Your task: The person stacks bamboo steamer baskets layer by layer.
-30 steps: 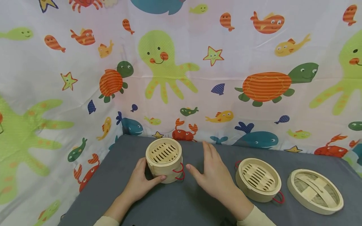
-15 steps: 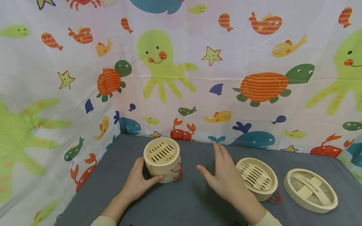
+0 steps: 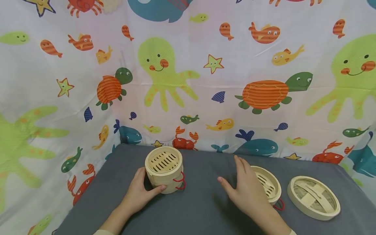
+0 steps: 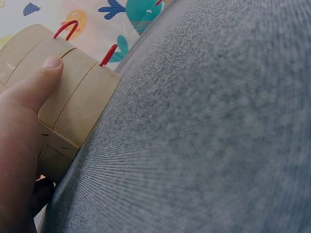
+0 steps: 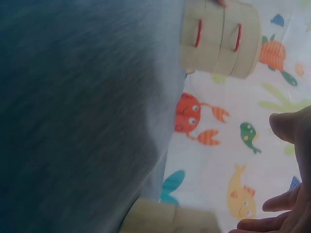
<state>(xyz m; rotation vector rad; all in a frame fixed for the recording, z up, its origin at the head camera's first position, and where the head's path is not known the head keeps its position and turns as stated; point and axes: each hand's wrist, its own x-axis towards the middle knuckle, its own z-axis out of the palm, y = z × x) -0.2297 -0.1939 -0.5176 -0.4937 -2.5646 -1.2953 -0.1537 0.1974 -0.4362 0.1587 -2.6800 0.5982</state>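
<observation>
A two-tier bamboo steamer stack (image 3: 163, 169) with red loop handles stands on the grey tablecloth (image 3: 199, 202), left of centre. My left hand (image 3: 140, 192) grips its near side, thumb on the front wall; in the left wrist view the thumb (image 4: 40, 81) lies across the stack (image 4: 77, 99). My right hand (image 3: 241, 186) is flat, its fingers straight, touching or just over the left edge of a single steamer tier (image 3: 268, 184). The right wrist view shows the stack (image 5: 221, 39) far off, the fingers (image 5: 286, 213) and the tier's wall (image 5: 167, 219).
An upside-down bamboo lid (image 3: 313, 197) lies at the right, near the single tier. A sea-creature patterned cloth (image 3: 188, 81) walls in the back and left of the table. Bare grey cloth lies between the stack and the right hand.
My right hand has slid rightward, away from the stack and onto the single tier's left side. The left hand has kept its hold on the stack.
</observation>
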